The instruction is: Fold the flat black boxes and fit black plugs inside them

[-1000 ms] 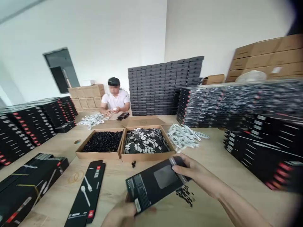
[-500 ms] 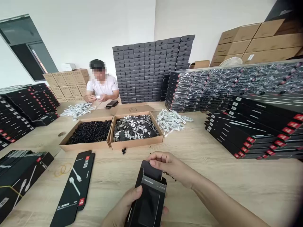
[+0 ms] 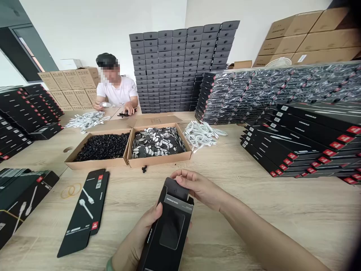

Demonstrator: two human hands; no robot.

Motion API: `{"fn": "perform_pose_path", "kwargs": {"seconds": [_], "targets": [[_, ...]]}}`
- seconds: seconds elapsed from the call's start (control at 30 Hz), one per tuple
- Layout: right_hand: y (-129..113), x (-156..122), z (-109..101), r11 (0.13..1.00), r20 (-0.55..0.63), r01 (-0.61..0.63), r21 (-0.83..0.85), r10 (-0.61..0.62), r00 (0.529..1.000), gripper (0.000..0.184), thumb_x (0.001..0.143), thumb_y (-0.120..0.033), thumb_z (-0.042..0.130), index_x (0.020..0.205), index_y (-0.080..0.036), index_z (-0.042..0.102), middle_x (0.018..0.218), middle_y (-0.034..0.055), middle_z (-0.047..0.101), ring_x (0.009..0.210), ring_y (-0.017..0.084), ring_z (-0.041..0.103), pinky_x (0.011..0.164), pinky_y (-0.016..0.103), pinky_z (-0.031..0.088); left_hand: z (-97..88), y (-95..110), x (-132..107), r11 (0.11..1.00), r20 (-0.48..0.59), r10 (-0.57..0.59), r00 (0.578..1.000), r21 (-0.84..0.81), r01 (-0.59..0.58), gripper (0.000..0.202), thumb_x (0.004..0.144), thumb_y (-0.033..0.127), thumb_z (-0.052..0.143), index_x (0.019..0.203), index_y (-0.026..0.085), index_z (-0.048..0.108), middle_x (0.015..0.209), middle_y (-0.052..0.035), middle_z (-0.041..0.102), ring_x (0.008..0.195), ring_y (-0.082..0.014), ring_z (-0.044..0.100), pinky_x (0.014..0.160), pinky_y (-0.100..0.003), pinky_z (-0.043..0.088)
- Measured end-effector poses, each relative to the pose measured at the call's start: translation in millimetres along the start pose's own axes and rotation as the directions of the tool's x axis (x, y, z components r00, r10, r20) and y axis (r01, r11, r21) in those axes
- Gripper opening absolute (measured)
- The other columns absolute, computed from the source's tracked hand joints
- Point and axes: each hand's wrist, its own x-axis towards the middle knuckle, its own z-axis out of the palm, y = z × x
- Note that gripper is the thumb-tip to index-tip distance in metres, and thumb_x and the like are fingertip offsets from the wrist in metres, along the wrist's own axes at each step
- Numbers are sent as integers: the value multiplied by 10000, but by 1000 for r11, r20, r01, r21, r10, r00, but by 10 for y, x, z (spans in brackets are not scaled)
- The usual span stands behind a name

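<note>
In the lower middle of the head view, a black cardboard packaging box (image 3: 153, 251) with a dark window panel stands tilted, its top end away from me. My left hand (image 3: 141, 229) is wrapped round its lower part, thumb on the left edge, fingers partly hidden behind. Up at the top end, my right hand (image 3: 197, 186) pinches the raised top flap (image 3: 175, 191) between thumb and fingers. A flat, unfolded black cable box (image 3: 81, 214) with pictures of white connectors lies on the table, left of my hands.
Beyond my hands are a tray of small black parts (image 3: 67, 160) and a carton of round-ended tags (image 3: 188, 155). White cable bundles (image 3: 201, 134) lie beside them. Black box stacks (image 3: 284, 150) flank both sides. A person (image 3: 118, 90) sits opposite, hands on small items.
The view has tilted down slightly, and the box sits a little higher and further left. My grip on box and flap looks the same. The person opposite has moved one hand to the dark items.
</note>
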Motion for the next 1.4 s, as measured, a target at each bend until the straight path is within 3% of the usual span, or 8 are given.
{"fn": "perform_pose_path", "kwargs": {"seconds": [0.1,0.2,0.4,0.57,0.73,0.9,1.1,1.4], "targets": [[3,-8,-8,894,-96,240,-377,-296,950,287,783,-428,742,927,-247,571,933,-9,564,879,169,529,806,298,423,-12,-1,8,1000,-64,5,998,-20,-6,623,841,519,598,1286,84,576,1075,-184,740,878,-268,721,790,-340,516],[-7,-41,-19,596,23,337,-729,-471,882,185,785,-320,754,840,-248,594,1009,14,561,1023,218,506,916,360,385,-13,-10,23,999,-113,25,993,-28,-28,622,826,515,617,1275,85,582,1046,-182,747,881,-280,719,837,-376,500],[-69,-71,55,131,277,420,-898,-573,771,132,959,-235,505,904,-238,625,1003,46,637,958,200,579,1004,444,292,15,5,44,999,-150,19,988,-44,-26,531,844,497,601,1150,65,639,1049,-182,741,845,-265,725,800,-349,510],[-91,-34,-195,287,131,314,-905,-514,848,170,931,-309,515,819,-239,623,944,63,673,941,241,582,885,404,388,3,44,43,998,-149,60,987,0,-61,538,849,484,601,1241,117,583,978,-154,759,776,-254,733,704,-326,523],[7,171,-517,380,78,161,-911,-223,972,190,809,-233,547,648,-222,646,653,30,663,608,190,579,603,306,421,59,57,51,988,83,157,984,-23,-156,598,732,430,704,1249,161,568,1074,-161,729,914,-309,704,754,-402,537],[210,813,-30,368,185,274,-889,-258,948,166,825,-199,521,817,-231,684,825,24,680,794,208,602,748,330,442,130,75,66,980,211,197,958,-63,-188,644,697,417,721,1279,204,546,1145,-155,703,961,-307,690,742,-375,531],[450,1460,511,404,87,251,-880,-382,920,129,850,-134,495,882,-214,591,948,67,618,851,229,557,805,388,412,90,109,38,964,177,265,948,-54,-259,613,763,477,651,1271,144,564,1037,-175,741,870,-283,711,680,-327,504],[292,1019,209,695,-97,234,-680,-403,910,270,878,-473,541,845,-220,631,782,16,656,743,216,611,683,343,485,-25,121,114,941,-81,300,950,-138,-309,514,802,485,595,1064,55,693,935,-176,757,668,-224,706,627,-290,507]]}}
